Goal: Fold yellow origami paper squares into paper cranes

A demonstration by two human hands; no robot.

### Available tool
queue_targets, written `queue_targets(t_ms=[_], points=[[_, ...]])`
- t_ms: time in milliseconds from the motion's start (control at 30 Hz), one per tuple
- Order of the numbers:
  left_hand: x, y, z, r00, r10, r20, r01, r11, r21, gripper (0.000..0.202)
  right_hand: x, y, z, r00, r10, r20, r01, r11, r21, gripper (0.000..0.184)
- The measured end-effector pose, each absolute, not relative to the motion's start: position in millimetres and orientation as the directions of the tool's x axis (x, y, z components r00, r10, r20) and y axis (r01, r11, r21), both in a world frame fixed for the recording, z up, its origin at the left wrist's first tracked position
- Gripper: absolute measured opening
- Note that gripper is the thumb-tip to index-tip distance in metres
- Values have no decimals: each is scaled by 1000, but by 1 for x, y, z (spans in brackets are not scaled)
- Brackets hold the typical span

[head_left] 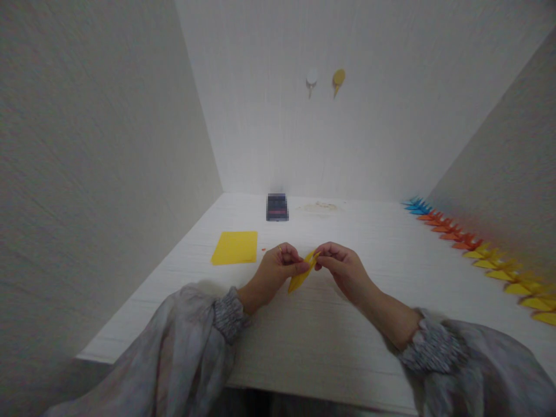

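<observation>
A folded yellow paper piece (300, 277) is held between both hands just above the white table (313, 341). My left hand (274, 272) pinches its left side with fingers closed; a ring shows on one finger. My right hand (342, 267) pinches the upper right end, fingers curled together. The paper slants down to the left between them. A stack of flat yellow paper squares (235, 247) lies on the table to the left of my left hand.
A row of folded paper figures runs along the right wall: blue (417, 206), orange (449, 229), yellow (516, 278). A small dark device (277, 207) stands at the back. Two hooks (325, 80) hang on the rear wall. Walls close in left and right.
</observation>
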State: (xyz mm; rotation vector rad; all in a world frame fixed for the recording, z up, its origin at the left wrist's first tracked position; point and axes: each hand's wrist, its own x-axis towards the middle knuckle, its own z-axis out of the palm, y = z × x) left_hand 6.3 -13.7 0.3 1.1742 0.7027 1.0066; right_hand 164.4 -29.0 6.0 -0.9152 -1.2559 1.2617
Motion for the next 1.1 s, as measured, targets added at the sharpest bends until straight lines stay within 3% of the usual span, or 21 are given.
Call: queue_targets(t_ms=[233,700,1100], points=[[7,-14,1,422,905,52,-248,60,967,33,165,-27,6,-121,981,150,-123,135,-983,2],[6,-13,-1,394,917,64,-289,58,956,35,170,-24,8,-9,982,188,-110,186,-976,15],[8,-12,0,366,928,72,-277,35,960,37,165,-27,8,-85,992,96,21,98,-995,15]])
